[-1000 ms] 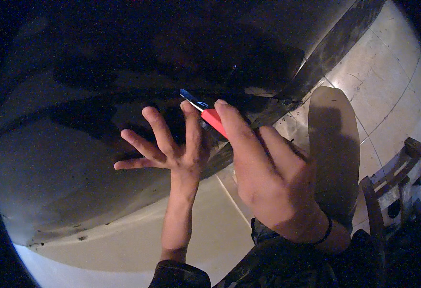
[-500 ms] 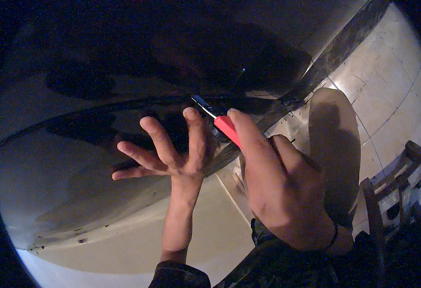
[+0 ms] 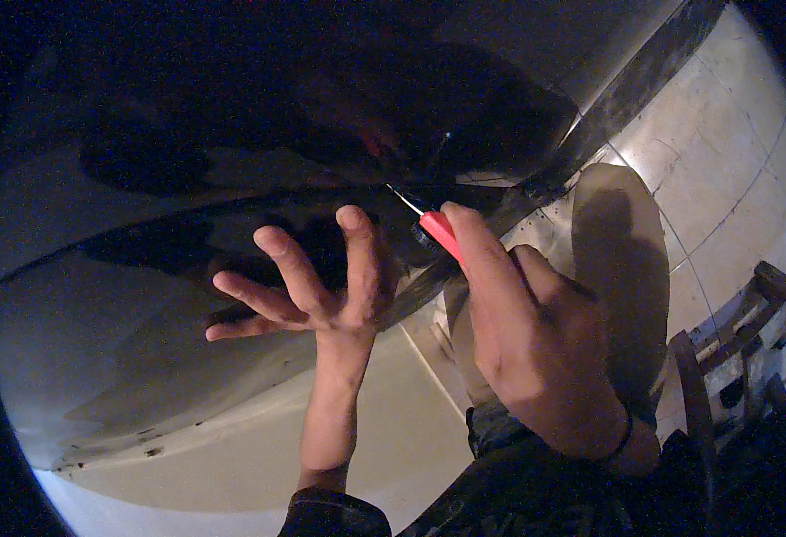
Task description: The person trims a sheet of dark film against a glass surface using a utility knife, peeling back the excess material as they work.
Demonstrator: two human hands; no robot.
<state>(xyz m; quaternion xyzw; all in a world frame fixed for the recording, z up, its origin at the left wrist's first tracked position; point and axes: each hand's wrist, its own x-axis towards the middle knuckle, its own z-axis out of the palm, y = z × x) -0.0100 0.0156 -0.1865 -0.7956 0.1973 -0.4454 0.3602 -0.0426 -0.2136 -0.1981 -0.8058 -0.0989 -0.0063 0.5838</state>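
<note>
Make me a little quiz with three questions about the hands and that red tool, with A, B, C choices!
1. Where does the tool's thin metal tip point?
A. Into the dark gap of the big curved panel
B. Down at the floor
C. At the wooden rack

2. What colour is the tool's handle?
A. Green
B. Red
C. Yellow

3. How is the left hand?
A. In a fist
B. Holding a cup
C. Open, fingers spread

Answers:
1 A: the tool tip reaches up-left into the shadowed gap of the panel.
2 B: the handle in the right hand shows bright red.
3 C: the left hand has its fingers splayed and holds nothing.
</note>
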